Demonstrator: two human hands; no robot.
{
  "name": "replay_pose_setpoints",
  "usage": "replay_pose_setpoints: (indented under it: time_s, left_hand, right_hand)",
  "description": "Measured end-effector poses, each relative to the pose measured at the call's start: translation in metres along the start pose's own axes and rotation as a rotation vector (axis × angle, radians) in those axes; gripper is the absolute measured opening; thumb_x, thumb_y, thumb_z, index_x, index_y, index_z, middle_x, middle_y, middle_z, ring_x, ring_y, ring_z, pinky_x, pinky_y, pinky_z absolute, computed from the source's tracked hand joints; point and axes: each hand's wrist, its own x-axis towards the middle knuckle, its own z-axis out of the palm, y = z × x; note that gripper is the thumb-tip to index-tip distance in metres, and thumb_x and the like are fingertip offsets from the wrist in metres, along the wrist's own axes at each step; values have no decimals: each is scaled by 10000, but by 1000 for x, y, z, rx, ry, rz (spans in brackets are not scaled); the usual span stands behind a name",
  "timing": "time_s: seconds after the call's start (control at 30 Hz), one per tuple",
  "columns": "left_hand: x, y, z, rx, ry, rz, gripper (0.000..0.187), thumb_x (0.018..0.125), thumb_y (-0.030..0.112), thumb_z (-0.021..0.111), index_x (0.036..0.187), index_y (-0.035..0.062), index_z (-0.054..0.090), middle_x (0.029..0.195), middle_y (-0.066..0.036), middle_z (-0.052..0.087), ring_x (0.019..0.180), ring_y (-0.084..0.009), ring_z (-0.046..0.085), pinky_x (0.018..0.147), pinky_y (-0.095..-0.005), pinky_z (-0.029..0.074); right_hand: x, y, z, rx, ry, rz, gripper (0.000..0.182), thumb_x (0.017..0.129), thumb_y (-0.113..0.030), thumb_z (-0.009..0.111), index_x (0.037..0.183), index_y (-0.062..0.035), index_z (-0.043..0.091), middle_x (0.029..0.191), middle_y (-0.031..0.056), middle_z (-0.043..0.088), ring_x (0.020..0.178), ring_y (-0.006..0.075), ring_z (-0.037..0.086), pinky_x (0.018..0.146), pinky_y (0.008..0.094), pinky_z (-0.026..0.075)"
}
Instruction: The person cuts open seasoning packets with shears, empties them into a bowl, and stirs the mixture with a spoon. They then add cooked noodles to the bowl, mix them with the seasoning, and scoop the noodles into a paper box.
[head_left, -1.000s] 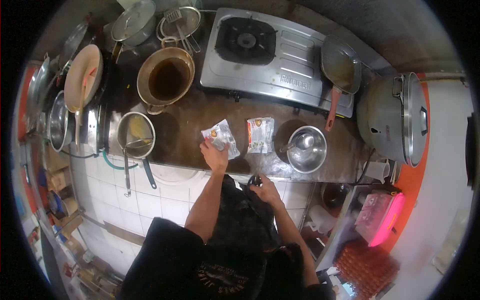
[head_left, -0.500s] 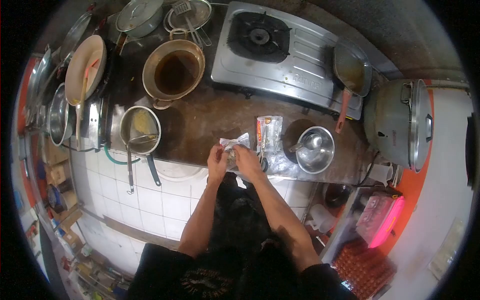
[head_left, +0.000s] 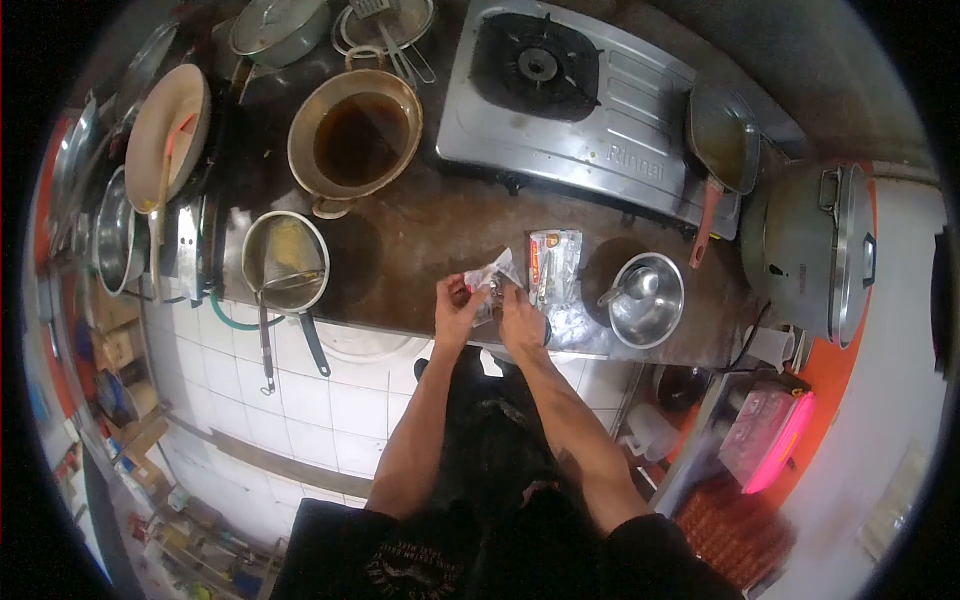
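My left hand (head_left: 458, 310) is closed on the left side of a small silver-white foil packet (head_left: 497, 270) near the counter's front edge. My right hand (head_left: 520, 318) is at the packet's right side, its fingertips pressed against the foil; the fingers partly hide what they grip. Just right of my hands lies a flat silver packet (head_left: 565, 262) with red and yellow print, and scissors (head_left: 546, 268) rest on it, their handles partly behind my right hand. Farther right stands a steel bowl (head_left: 660, 325) with a small metal ladle (head_left: 640, 283) in it.
A wok of dark liquid (head_left: 362, 140) and a pot with a strainer (head_left: 290, 250) stand to the left. At the back is a gas stove (head_left: 620, 130), with a square pan (head_left: 725, 150) on its right end. A large pot (head_left: 800, 250) stands far right.
The packet between my hands shows more of its crumpled foil now, and my right hand's fingers have shifted over it. The whole view has moved slightly.
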Motion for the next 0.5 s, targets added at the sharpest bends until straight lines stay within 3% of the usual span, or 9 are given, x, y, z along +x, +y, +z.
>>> replay_pose_setpoints:
  time_s: [0.07, 0.13, 0.2, 0.23, 0.43, 0.5]
  left_hand:
    - [4, -20, -1, 168, -3, 38, 465, 905, 158, 769, 1258, 13, 504, 1220, -148, 620, 1060, -177, 601, 858, -325, 513]
    - [10, -34, -4, 171, -44, 85, 395, 944, 162, 728, 1258, 5, 547, 1157, -119, 650, 1042, -168, 606, 860, -329, 509]
    - [18, -49, -11, 85, -48, -79, 250, 986, 156, 672, 1182, 12, 614, 1087, -85, 679, 1010, -144, 609, 861, -329, 506]
    - [14, -42, -9, 12, -48, -69, 191, 1014, 156, 625, 1144, 21, 661, 1058, -54, 698, 997, -126, 612, 891, -317, 489]
    - [7, -10, 1, -77, -17, -255, 303, 1019, 226, 613, 1258, 42, 649, 1208, -38, 681, 1110, -148, 603, 998, -319, 435]
    - [8, -7, 0, -104, -24, -282, 295, 1028, 208, 595, 1266, 40, 641, 1193, -35, 678, 1088, -141, 599, 978, -305, 440]
  right_hand:
    - [5, 0, 0, 0, -7, -5, 540, 882, -152, 649, 1389, -96, 475, 1307, 217, 586, 905, 415, 717, 734, 513, 598]
    - [6, 1, 1, 1, -1, 15, 549, 879, -220, 682, 1379, -119, 479, 1350, 195, 551, 939, 414, 708, 765, 516, 594]
    - [1, 1, -6, 115, 68, 42, 580, 831, -185, 741, 1350, -141, 489, 1343, 192, 531, 993, 434, 676, 780, 535, 567]
    - [-1, -1, -14, 114, 66, 48, 580, 831, -185, 741, 1350, -141, 489, 1343, 192, 531, 993, 434, 676, 780, 535, 567]
    - [6, -6, -28, 232, 49, 68, 576, 801, -150, 765, 1324, -165, 524, 1342, 156, 527, 1031, 423, 659, 830, 522, 558]
    - [8, -1, -31, 245, 5, -6, 519, 809, -160, 759, 1296, -154, 582, 1270, 157, 592, 1043, 406, 659, 858, 503, 552]
